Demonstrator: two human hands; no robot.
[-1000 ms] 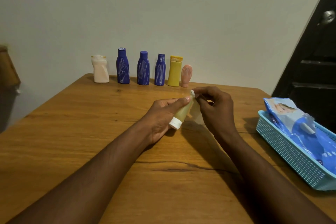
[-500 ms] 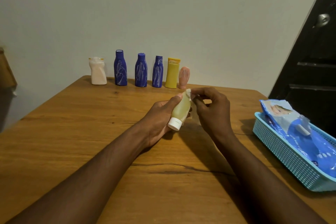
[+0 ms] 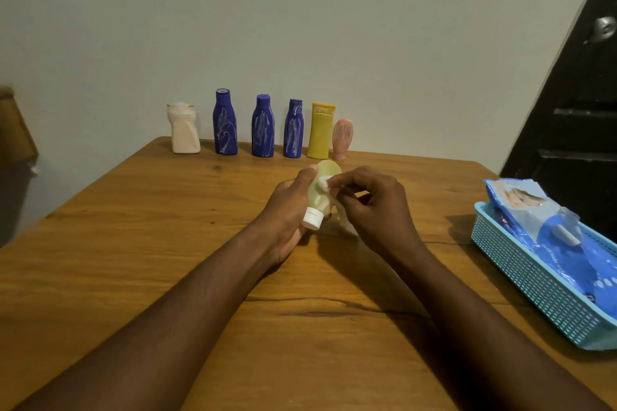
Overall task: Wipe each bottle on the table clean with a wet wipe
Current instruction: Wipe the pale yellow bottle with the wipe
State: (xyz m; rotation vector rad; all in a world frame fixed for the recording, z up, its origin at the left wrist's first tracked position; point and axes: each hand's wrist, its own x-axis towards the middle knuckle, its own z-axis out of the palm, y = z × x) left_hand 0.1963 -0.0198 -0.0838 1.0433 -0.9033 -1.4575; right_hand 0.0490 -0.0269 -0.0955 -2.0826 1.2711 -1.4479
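Observation:
My left hand (image 3: 289,210) grips a small pale yellow tube (image 3: 321,192) with a white cap (image 3: 313,218), cap end pointing toward me. My right hand (image 3: 370,207) pinches a white wet wipe (image 3: 324,183) against the tube's upper side; part of the wipe hangs below the hand. Along the wall edge stand a white bottle (image 3: 183,128), three blue bottles (image 3: 225,123) (image 3: 263,127) (image 3: 293,129) streaked with white smears, a yellow bottle (image 3: 320,132) and a small pink tube (image 3: 342,139).
A light blue plastic basket (image 3: 531,280) sits at the table's right edge and holds a blue pack of wet wipes (image 3: 551,227). The wooden table (image 3: 133,243) has a crack near the front. A dark door stands at the right.
The tube has tipped more upright in my left hand, and my right hand has slid the wipe from the tube's far end down onto its side.

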